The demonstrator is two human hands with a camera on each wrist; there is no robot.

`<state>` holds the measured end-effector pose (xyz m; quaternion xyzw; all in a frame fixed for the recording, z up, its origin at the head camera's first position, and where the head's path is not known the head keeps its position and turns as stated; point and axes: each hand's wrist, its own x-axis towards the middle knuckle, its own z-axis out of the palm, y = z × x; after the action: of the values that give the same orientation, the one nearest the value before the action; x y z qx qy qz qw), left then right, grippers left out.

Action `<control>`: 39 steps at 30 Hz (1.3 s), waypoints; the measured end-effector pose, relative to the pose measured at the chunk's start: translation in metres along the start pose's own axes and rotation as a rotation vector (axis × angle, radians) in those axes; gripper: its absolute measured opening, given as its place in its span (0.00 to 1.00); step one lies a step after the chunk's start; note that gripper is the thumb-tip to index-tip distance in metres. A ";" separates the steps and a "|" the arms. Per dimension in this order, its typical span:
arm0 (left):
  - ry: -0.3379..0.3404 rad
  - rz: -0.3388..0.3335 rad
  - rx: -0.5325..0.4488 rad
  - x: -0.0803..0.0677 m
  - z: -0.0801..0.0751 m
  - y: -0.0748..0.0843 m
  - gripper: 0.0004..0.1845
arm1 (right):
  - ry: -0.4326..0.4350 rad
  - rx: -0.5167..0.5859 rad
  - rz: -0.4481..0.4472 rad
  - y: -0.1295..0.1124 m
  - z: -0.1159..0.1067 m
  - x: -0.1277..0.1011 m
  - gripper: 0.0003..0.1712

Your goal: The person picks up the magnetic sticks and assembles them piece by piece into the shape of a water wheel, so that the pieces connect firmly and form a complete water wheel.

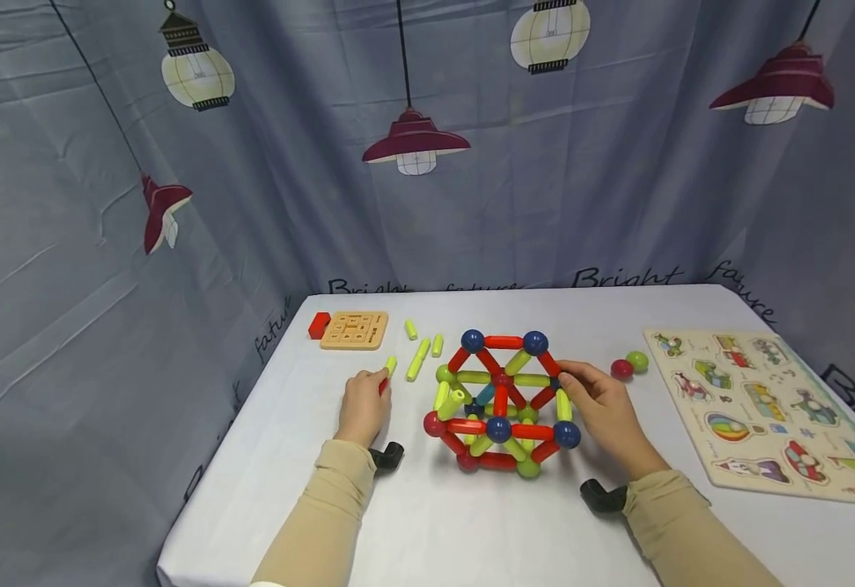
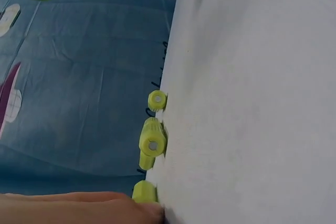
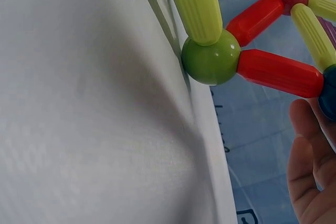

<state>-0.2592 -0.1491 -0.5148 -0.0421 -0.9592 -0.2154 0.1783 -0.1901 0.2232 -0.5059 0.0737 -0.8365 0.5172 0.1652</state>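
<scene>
Beyond the left hand [image 1: 363,405], toward the far edge of the desk [image 1: 412,522], a red block [image 1: 319,325] lay touching a wooden number board [image 1: 354,330]. The left hand rested on the desk with its fingers curled round a small red piece [image 1: 383,386], its fingertips just beside the nearest of several loose yellow-green rods [image 1: 418,359]. Between the hands stood a rod-and-ball frame [image 1: 500,401] of red, yellow-green and blue parts. The right hand [image 1: 605,408] gripped the frame's right side, fingers bent around a joint. Just beyond that hand sat a red ball [image 1: 621,369] and a green ball [image 1: 637,361], touching. Farther right lay a wooden picture puzzle [image 1: 768,409].
</scene>
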 end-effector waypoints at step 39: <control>-0.090 0.495 -0.806 -0.025 -0.046 0.092 0.12 | -0.012 0.052 -0.013 -0.004 -0.003 0.000 0.22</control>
<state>-0.2067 -0.0856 -0.4479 -0.3447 -0.7671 -0.5193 0.1520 -0.1884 0.2237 -0.5015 0.0863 -0.8232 0.5374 0.1615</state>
